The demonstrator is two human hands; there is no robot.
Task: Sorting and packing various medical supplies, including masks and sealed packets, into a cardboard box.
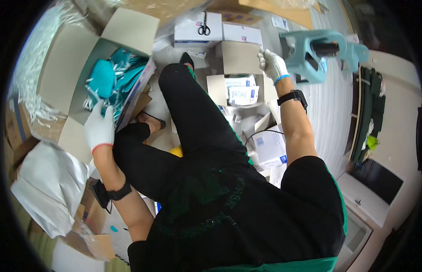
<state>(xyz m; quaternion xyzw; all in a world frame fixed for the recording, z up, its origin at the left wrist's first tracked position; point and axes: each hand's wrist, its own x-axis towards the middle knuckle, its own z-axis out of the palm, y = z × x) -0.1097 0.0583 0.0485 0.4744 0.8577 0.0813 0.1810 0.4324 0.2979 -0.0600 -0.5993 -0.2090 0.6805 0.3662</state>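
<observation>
Lying in cartons (61,68), teal masks (102,79), white packets (242,94), left fingers (99,108) parted, right fingers (262,59) curled

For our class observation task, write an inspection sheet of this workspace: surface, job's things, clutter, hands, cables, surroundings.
Surface: pale floor, partly covered by boxes.
Job's things: teal masks with white straps, heaped in an open carton.
Clutter: scissors on a white box; white packets in another open box.
Hands: both gloved; left hand at the masks, grip unclear; right hand raised, fingers curled, contents unclear.
Cables: thin dark cord, right of centre.
Surroundings: blue-green stool; hanging dark clothes.
</observation>
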